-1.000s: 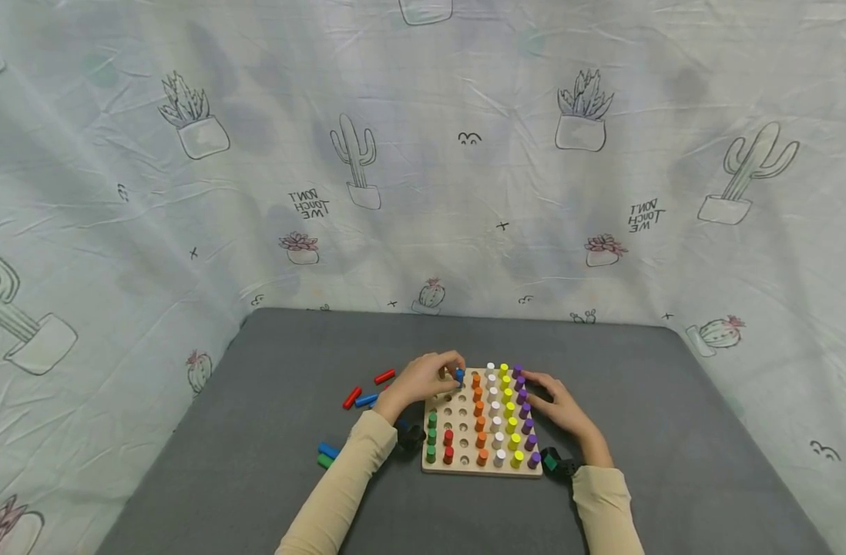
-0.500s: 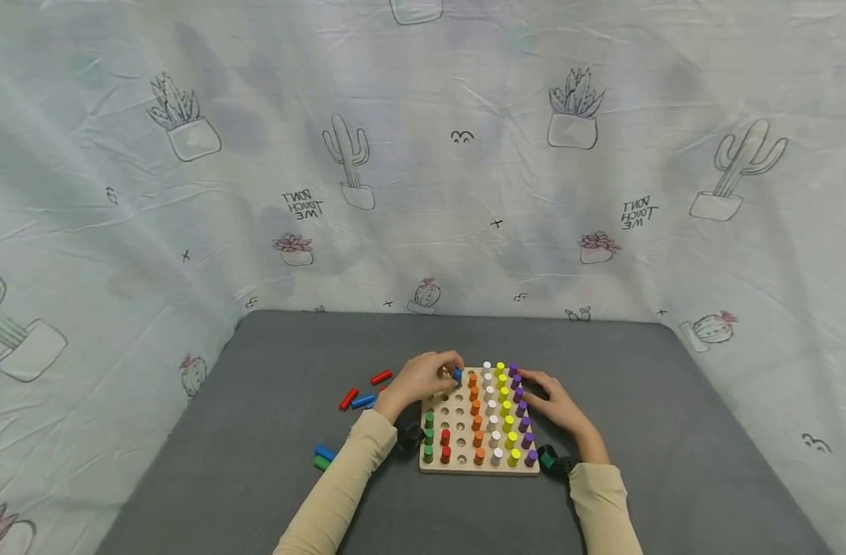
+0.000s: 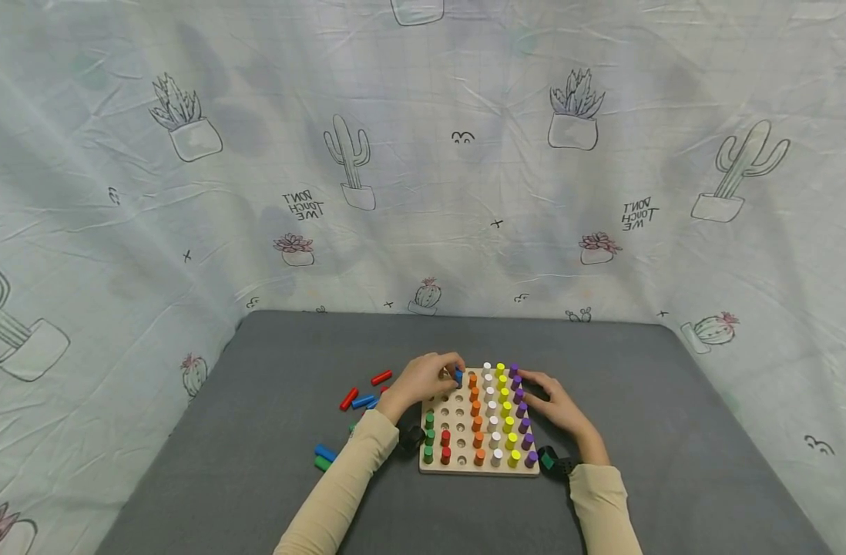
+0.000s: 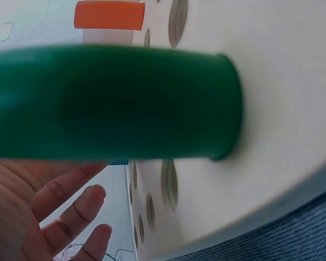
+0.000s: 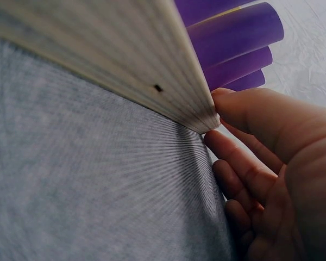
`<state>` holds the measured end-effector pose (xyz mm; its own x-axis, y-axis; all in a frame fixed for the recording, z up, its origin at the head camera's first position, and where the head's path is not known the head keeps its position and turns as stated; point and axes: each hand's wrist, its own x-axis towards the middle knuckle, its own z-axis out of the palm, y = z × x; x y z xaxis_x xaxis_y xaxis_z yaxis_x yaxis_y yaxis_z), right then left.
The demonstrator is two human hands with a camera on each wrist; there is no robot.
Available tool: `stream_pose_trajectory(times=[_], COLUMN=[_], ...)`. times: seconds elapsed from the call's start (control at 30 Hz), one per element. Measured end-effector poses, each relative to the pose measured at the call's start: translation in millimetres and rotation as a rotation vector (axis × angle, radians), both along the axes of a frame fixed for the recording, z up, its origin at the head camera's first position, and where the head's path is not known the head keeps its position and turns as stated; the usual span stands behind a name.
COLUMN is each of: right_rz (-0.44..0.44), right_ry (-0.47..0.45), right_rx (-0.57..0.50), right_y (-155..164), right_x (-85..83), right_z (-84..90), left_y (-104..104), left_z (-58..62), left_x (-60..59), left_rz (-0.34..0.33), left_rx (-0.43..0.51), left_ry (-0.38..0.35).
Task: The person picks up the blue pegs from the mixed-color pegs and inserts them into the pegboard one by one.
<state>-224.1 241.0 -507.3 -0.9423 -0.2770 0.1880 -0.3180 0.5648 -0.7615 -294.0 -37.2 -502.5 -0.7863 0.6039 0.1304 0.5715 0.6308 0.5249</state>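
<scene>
A wooden pegboard (image 3: pixel 453 468) with rows of coloured pegs lies on the table. My left hand (image 3: pixel 423 378) reaches over its far left part and pinches a blue peg (image 3: pixel 458 376), held upright close over the third column of holes. In the left wrist view a green peg (image 4: pixel 114 103) fills the foreground and hides most of the pinch; the left hand's other fingers (image 4: pixel 87 204) are spread loosely. My right hand (image 3: pixel 558 401) rests at the board's right edge beside the purple pegs (image 5: pixel 239 32), its thumb touching the edge and its fingers relaxed.
Loose red pegs (image 3: pixel 349 398) and blue pegs (image 3: pixel 363 401) lie left of the board. Nearer, another blue peg (image 3: pixel 326 452) lies next to a green peg (image 3: pixel 322 463). Patterned cloth (image 3: pixel 409 154) hangs behind the grey table (image 3: pixel 243 432).
The head view shifted slightly about half a second ago. The left hand keeps its pinch on the blue peg over nearly the same spot, and the right hand stays at the board's edge.
</scene>
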Motion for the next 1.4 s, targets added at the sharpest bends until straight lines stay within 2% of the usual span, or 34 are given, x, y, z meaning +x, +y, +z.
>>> stream_pose_trajectory(times=[0.17, 0.43, 0.73, 0.9, 1.13, 1.4], right_rz=[-0.004, -0.012, 0.0, -0.015, 0.001, 0.005], right_ry=[0.004, -0.005, 0.003, 0.027, 0.023, -0.001], right_rx=[-0.002, 0.027, 0.009, 0.026, 0.027, -0.001], right_y=[1, 17, 20, 15, 3, 2], right_x=[-2.5, -20.0, -22.3, -17.8, -2.1, -1.0], right_z=[-4.6, -37.6, -42.0, -36.9, -5.7, -2.4], left_y=[0, 1, 2, 2, 2, 0], left_z=[0.4, 0.2, 2.4, 3.9, 3.5, 2.8], left_x=[0.1, 0.5, 2.0, 2.4, 2.7, 1.7], left_rz=[0.001, -0.014, -0.013, -0.015, -0.011, -0.009], left_rx=[0.001, 0.007, -0.002, 0.003, -0.006, 0.004], left_ry=[-0.001, 0.0, 0.008, 0.024, 0.025, 0.007])
